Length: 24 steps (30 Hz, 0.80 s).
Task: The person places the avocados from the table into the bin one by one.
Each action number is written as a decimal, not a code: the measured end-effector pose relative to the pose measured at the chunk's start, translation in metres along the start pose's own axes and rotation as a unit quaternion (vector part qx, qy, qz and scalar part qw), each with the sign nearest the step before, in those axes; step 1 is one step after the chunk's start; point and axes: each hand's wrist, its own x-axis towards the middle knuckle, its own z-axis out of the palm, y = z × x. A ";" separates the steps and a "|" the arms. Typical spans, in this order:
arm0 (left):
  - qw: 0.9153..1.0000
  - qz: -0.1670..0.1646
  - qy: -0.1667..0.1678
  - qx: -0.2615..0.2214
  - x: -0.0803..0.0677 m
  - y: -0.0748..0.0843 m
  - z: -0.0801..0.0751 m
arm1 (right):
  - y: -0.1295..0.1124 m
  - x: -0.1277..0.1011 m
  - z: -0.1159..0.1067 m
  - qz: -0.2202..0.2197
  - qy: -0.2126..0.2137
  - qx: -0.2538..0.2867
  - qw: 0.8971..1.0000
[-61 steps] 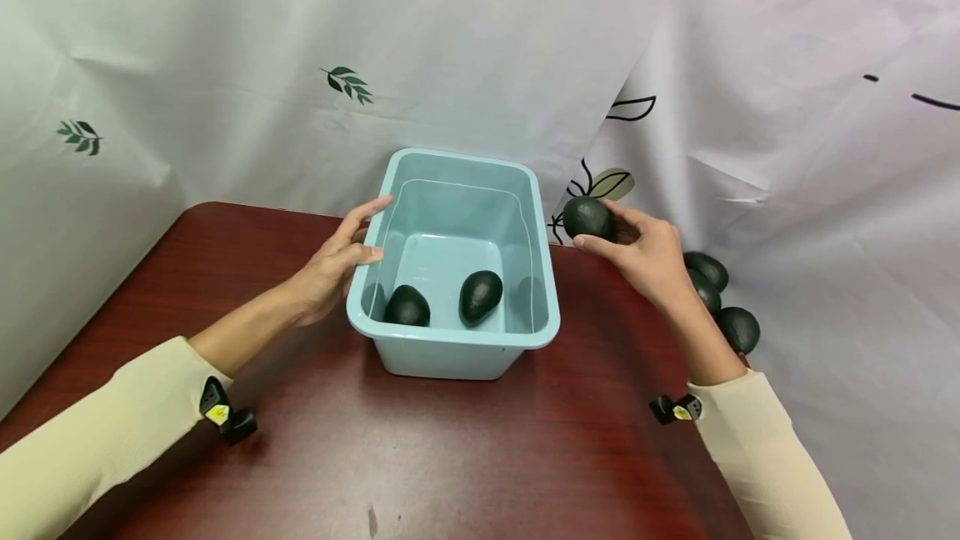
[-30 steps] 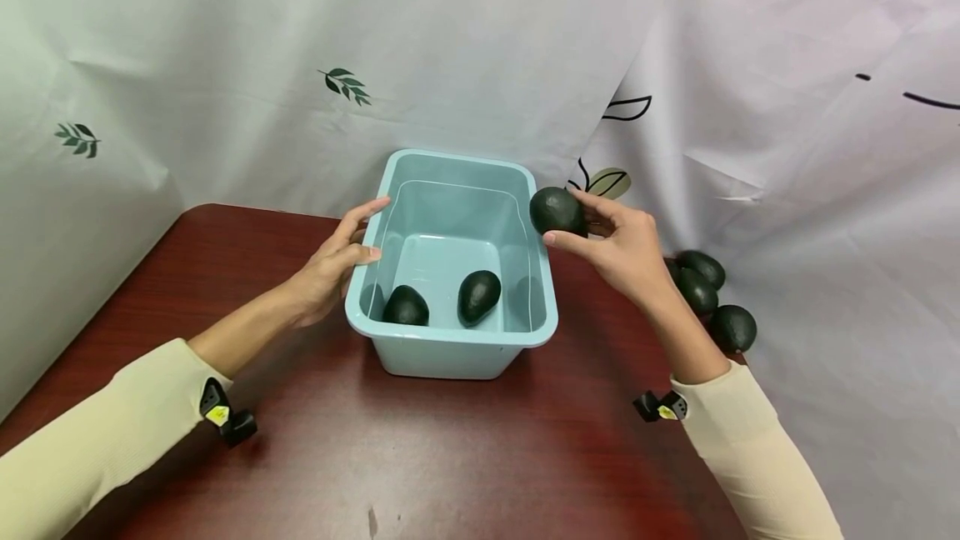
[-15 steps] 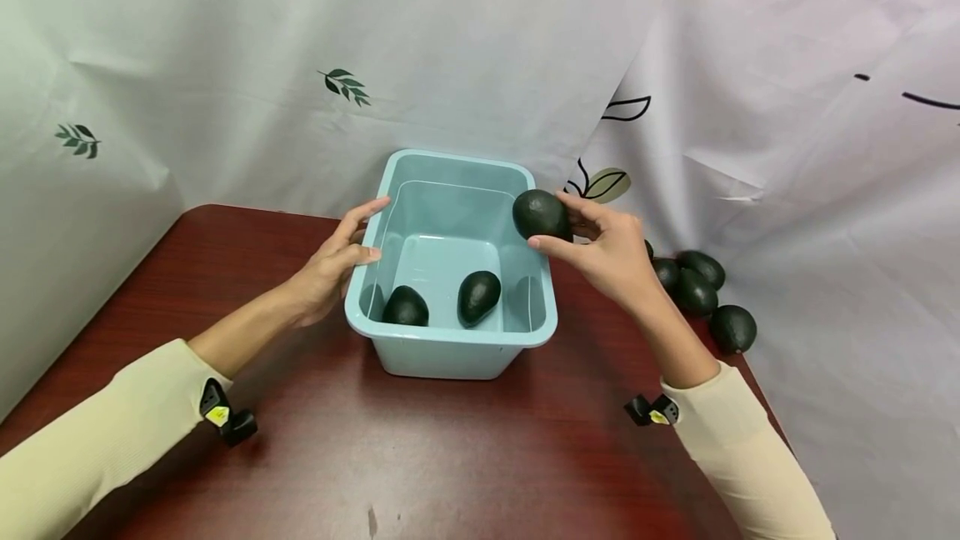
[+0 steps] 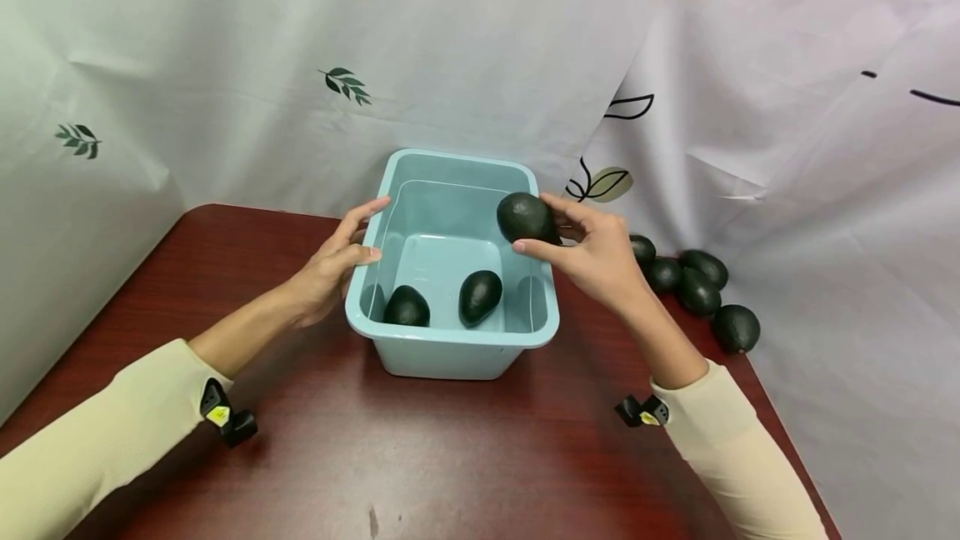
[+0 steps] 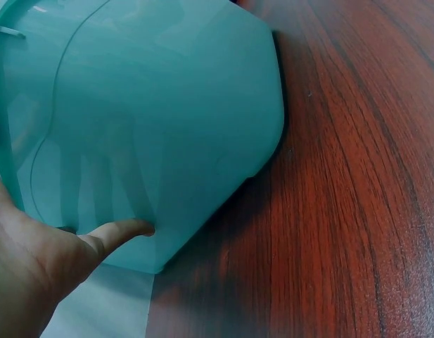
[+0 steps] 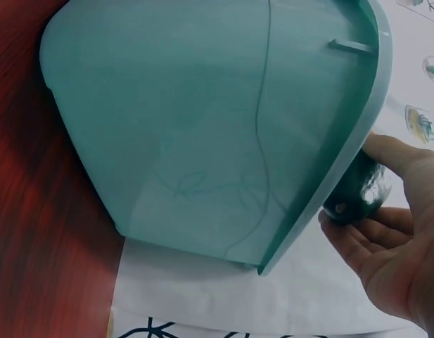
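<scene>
Head view: right hand pinching a dark green oval avocado over the 3 o'clock rim of the pale blue plastic tub; left hand open, bracing the 9 o'clock wall. Left wrist view: thumb merely pressing, so possible sliding. Right wrist view: avocado beside the rim, risking a knock outward.

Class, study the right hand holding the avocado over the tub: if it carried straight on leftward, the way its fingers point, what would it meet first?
Probably the left hand on the tub's far rim; the right hand and avocado cross open tub first. Depth unclear.
</scene>
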 end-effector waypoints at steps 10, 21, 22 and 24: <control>1.000 0.001 0.000 0.003 0.000 0.000 0.000 | -0.002 0.001 0.010 0.006 -0.021 -0.006 1.000; 1.000 0.001 -0.001 0.004 0.000 0.001 0.002 | 0.000 0.000 0.012 0.015 -0.042 0.017 0.999; 1.000 0.002 0.000 0.004 0.000 0.001 0.002 | 0.000 0.000 0.011 0.017 -0.042 0.021 0.999; 1.000 0.003 0.002 0.005 0.001 0.001 0.002 | 0.000 -0.001 0.010 0.020 -0.041 0.023 0.999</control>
